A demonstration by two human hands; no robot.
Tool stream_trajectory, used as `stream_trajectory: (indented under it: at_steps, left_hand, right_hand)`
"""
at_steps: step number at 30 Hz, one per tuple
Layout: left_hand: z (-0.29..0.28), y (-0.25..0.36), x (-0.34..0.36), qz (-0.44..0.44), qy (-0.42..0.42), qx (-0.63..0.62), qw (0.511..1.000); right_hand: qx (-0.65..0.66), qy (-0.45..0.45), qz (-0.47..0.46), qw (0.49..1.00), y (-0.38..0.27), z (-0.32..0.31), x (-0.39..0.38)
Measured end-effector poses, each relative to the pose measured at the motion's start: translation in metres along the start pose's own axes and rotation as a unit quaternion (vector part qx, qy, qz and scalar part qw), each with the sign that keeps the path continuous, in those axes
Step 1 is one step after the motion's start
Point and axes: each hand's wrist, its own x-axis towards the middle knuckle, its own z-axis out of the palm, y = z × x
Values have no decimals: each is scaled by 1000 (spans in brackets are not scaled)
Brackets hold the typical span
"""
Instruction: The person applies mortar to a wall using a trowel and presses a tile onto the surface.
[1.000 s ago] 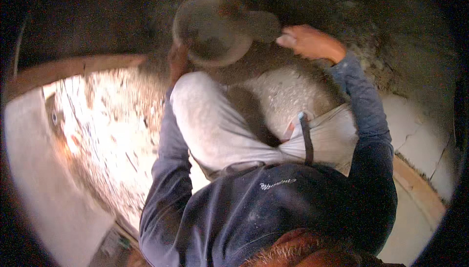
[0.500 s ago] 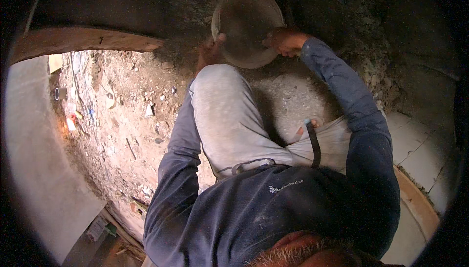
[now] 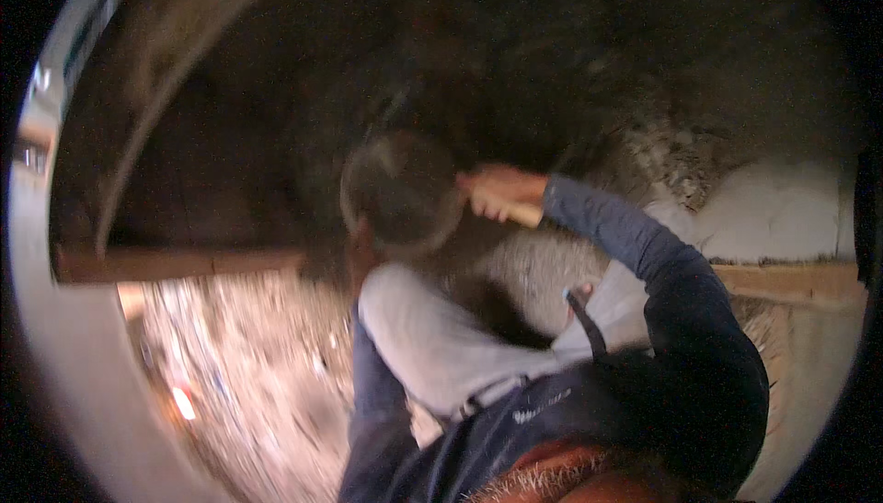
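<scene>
A round, dust-grey bucket stands in the dim area beyond my knee, smeared by motion. My left hand is at its near left rim, closed on the edge, though dark and blurred. Beside the right rim is my right hand, its fingers wrapped round a pale wooden handle. Whatever the handle belongs to is lost in the dark and blur. The bucket's contents cannot be made out.
A wooden beam crosses at left, with bright, stony ground on its near side. To the right are a pale slab and a wooden board edge. Rubble lies beyond the slab. My bent leg is close to the bucket.
The view has tilted up and turned, so the bucket and hands appear lower and further left. A wooden handle now shows in my right hand. The left hand stays at the rim.
</scene>
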Motion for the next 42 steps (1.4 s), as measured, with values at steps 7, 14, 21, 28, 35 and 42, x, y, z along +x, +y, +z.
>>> stream_trajectory:
  at_steps: [7, 14, 21, 28, 35, 42]
  left_hand:
    - [-110, 71, 30, -269, -257, -32, 928]
    - [-122, 26, 42, -397, -327, -387, 766]
    - [-157, -12, 45, -491, -298, -295, 764]
    - [-162, -7, 79, -475, -280, -291, 782]
    - [-134, -20, 77, -460, -261, -312, 789]
    - [-99, -37, 56, -441, -255, -341, 790]
  right_hand:
    - [106, 119, -336, 928, -44, 10, -157]
    - [303, 151, -583, 739, -62, -10, -219]
    - [270, 341, -768, 470, -139, -11, -273]
    - [250, 383, -810, 366, -235, -47, -247]
    - [131, 337, -719, 594, -176, -38, -246]
    - [79, 371, -476, 793, -40, -34, -235]
